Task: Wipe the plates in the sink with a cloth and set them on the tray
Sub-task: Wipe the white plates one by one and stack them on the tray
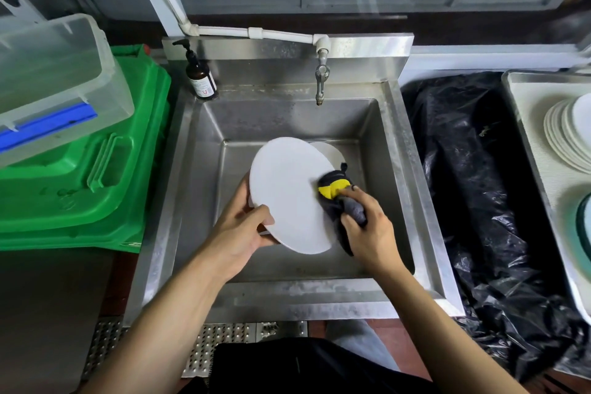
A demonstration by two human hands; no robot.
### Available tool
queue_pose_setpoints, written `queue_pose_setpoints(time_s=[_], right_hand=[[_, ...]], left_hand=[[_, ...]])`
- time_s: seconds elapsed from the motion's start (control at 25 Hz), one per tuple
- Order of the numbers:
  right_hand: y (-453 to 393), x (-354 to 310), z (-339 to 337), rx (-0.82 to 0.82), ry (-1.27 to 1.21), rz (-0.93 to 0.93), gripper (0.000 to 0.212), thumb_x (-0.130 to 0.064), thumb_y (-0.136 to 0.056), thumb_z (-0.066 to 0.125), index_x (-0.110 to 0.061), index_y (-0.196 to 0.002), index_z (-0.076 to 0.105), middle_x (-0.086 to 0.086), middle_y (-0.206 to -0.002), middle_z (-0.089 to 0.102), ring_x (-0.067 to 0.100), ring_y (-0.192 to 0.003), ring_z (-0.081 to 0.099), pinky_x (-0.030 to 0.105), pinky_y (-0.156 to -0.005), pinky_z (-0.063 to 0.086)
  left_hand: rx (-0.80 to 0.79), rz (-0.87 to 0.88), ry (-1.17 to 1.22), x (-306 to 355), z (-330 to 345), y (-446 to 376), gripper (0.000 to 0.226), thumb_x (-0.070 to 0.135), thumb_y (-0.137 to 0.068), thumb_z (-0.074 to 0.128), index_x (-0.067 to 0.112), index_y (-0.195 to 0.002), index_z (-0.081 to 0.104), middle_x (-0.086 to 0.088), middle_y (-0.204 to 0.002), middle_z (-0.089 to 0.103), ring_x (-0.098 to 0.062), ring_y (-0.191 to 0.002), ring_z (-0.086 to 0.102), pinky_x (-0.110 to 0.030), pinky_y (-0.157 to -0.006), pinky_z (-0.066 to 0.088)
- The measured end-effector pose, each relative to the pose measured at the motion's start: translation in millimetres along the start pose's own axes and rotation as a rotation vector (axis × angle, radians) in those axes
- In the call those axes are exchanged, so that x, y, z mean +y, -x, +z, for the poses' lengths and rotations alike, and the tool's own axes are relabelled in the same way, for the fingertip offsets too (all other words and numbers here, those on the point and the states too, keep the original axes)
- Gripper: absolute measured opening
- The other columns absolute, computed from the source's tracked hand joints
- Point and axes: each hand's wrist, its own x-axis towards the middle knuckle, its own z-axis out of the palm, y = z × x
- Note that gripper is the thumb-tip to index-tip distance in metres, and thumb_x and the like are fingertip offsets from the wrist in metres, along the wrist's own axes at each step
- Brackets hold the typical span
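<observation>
Standing at a steel sink [396, 150] between green bin [96, 176] and tray [531, 144] of stacked plates [563, 134]. Left hand [243, 233] gripping tilted plate [287, 189] (long axis near-to-far), right hand [367, 227] clutching cloth [339, 198] against it.

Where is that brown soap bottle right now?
In the head view, the brown pump bottle stands on the sink's back left corner ledge, left of the tap and beside the green bin lid.

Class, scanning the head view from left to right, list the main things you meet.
Clear tub → green bin → soap bottle → held plate → cloth → tap → black bag → tray with stacked plates.
</observation>
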Motion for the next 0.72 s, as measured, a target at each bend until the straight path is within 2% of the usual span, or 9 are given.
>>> queue_pose_setpoints(time_s=[0.08,0.16,0.32,0.4,0.52,0.6,0.72], right_hand=[[-16.7,-3.3,-1.0,0.048,-0.009,0.055,0.045,0.002,-0.087,0.064,-0.019,-0.127,0.068,-0.01,-0.126,0.06,0.013,-0.124,0.057,-0.006,-0.094,0.027],[-32.5,-12.3,-0.9,0.07,-0.019,0.042,0.044,0.0,-0.088,0.063,-0.02,-0.126,0.068,-0.009,-0.126,0.061,0.01,-0.119,0.056,-0.006,-0.091,0.027],[-52.6,-39.7,10.8,0.057,-0.063,-0.046,0.047,-0.002,-0.089,0.063,-0.02,-0.132,0.064,-0.011,-0.135,0.055,0.003,-0.122,0.051,-0.003,-0.1,0.027],[-55.3,-54.7,20.8,0.008,-0.073,-0.156,0.048,-0.001,-0.088,0.062,-0.016,-0.134,0.063,-0.01,-0.139,0.054,0.01,-0.133,0.05,0.004,-0.108,0.028],[-49.6,-75.7,31.3,-0.088,-0.093,-0.291,0.05,-0.005,-0.085,0.061,-0.014,-0.135,0.063,-0.001,-0.143,0.057,0.011,-0.138,0.048,0.009,-0.11,0.031],[-38.7,-84.6,36.1,-0.161,-0.127,-0.354,0.051,-0.002,-0.084,0.06,-0.012,-0.133,0.063,0.004,-0.142,0.059,0.011,-0.138,0.049,0.017,-0.114,0.035],[-19.3,-85.7,37.4,-0.289,-0.167,-0.412,0.052,0.002,-0.083,0.058,-0.013,-0.133,0.064,0.007,-0.145,0.058,0.011,-0.144,0.045,0.029,-0.12,0.035]], left_hand=[[-0.026,-0.022,-0.001,-1.5,4.0,1.5,0.081,-0.017,-0.088,0.042,0.042,-0.142,0.049,-0.005,-0.139,0.056,-0.033,-0.124,0.052,-0.061,-0.084,0.057],[-0.059,-0.019,-0.009,-1.8,8.6,3.8,0.081,-0.013,-0.082,0.049,0.044,-0.14,0.05,-0.006,-0.132,0.059,-0.03,-0.115,0.053,-0.064,-0.087,0.054],[-0.132,0.009,-0.101,-1.0,20.9,7.7,0.085,-0.001,-0.067,0.052,0.045,-0.139,0.05,-0.003,-0.116,0.063,-0.025,-0.097,0.053,-0.053,-0.081,0.057],[-0.135,0.032,-0.152,-0.5,23.8,8.3,0.085,-0.001,-0.07,0.051,0.046,-0.14,0.048,-0.005,-0.111,0.063,-0.021,-0.092,0.053,-0.051,-0.08,0.057],[-0.094,0.064,-0.189,2.8,22.6,7.2,0.085,-0.011,-0.084,0.048,0.048,-0.145,0.043,0.008,-0.096,0.067,-0.007,-0.079,0.059,-0.04,-0.074,0.058],[-0.072,0.077,-0.191,6.1,19.6,4.8,0.083,-0.015,-0.087,0.044,0.045,-0.145,0.043,0.007,-0.101,0.069,-0.007,-0.086,0.063,-0.039,-0.075,0.058],[0.01,0.098,-0.158,12.9,13.1,-0.5,0.068,-0.021,-0.084,0.039,0.026,-0.132,0.053,0.007,-0.091,0.07,-0.02,-0.095,0.064,-0.053,-0.079,0.06]])
